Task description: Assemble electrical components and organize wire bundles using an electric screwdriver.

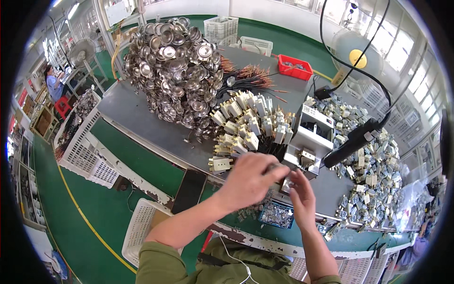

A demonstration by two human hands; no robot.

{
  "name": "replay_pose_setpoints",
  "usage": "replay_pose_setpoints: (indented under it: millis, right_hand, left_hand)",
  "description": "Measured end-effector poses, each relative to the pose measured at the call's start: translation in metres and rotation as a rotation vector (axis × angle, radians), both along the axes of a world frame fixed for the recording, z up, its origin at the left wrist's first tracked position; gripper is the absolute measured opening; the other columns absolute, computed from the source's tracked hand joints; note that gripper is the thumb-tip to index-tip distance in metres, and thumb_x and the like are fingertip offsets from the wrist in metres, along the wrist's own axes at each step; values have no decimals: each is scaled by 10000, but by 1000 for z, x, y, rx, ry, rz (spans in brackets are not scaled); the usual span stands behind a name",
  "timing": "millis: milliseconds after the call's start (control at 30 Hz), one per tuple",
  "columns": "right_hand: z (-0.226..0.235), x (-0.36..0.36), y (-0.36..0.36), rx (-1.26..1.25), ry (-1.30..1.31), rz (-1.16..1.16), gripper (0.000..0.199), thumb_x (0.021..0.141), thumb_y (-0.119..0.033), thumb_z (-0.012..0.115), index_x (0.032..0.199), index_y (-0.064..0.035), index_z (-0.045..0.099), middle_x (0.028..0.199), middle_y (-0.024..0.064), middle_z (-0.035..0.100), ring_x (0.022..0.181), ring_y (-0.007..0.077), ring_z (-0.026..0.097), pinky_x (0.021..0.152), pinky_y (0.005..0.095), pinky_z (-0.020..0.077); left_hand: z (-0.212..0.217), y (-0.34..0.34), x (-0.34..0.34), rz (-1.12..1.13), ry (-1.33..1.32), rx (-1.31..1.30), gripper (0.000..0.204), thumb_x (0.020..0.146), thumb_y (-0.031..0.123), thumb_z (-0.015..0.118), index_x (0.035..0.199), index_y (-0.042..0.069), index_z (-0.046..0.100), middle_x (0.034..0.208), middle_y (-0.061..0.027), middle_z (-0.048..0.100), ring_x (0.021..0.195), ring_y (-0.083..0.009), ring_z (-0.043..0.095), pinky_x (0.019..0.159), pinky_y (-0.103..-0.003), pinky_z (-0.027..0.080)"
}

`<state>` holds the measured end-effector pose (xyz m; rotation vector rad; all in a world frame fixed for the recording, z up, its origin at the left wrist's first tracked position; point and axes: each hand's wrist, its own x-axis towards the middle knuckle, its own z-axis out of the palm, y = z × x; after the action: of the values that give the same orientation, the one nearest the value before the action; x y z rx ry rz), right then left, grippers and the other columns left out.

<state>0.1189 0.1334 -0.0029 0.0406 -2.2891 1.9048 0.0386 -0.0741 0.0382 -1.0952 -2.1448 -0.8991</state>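
My left hand point(249, 181) is closed above the bench's near edge, fingers curled round a small dark piece point(272, 167) mostly hidden by them. Close by on its right, my right hand point(303, 198) has its fingers bent and apart from the thumb, with nothing visible between them. Beyond both hands stands a silver box-shaped bench device point(313, 128) with a small metal fixture point(307, 157) at its front. Left of the device lies a heap of pale rectangular parts point(239, 124) on dark wires. Below the hands sits a blue tray point(276, 215) of small metal bits.
A tall pile of shiny round metal cups point(175, 71) stands at the left of the grey bench point(127, 106). Copper-tipped wires point(255, 78), a red bin point(295, 67) and many loose metal-and-cream parts point(371, 175) lie around. A black cylindrical tool point(352, 143) hangs at right. A phone point(189, 190) rests at the near edge.
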Motion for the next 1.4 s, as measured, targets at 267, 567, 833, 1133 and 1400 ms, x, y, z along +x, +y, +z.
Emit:
replay_pose_setpoints:
  millis: [267,567,833,1133,1400]
  right_hand:
    - [-8,-27,-20,-243,-220,74,572,990,-22,565,1523,-7,358,1508,138,462,1389,227,450,1156,350,354]
    - [-9,-64,-50,-981,-350,11,681,882,98,417,1534,78,222,1561,208,331,1471,286,318,1224,398,258]
    - [-24,-104,-68,-1413,-266,-58,226,913,-238,507,1060,-66,516,1138,86,567,1095,235,513,1115,400,322]
    - [38,-158,-64,-1342,-199,-68,681,1005,-625,421,1336,-45,558,1329,110,606,1242,277,530,1117,429,358]
    - [36,-166,-77,-1350,-269,-212,423,1041,-441,494,1239,-96,636,1223,72,674,1133,242,614,1037,416,455]
  left_hand:
    - [-3,-32,-44,114,93,136,451,814,117,773,1210,169,563,1142,-32,617,1033,-295,578,931,-464,410]
    - [13,-32,-83,104,90,280,475,795,28,786,1210,117,572,1160,-112,601,1023,-326,566,882,-420,457]
    - [31,-42,-102,112,5,484,406,879,28,735,1242,72,558,1209,-132,581,1112,-289,569,945,-381,468]
    - [33,-51,-111,65,1,606,386,911,6,699,1258,48,534,1245,-127,553,1140,-254,566,990,-357,453]
    - [27,-62,-106,63,9,593,398,919,-3,686,1273,46,510,1266,-139,538,1139,-233,562,995,-347,456]
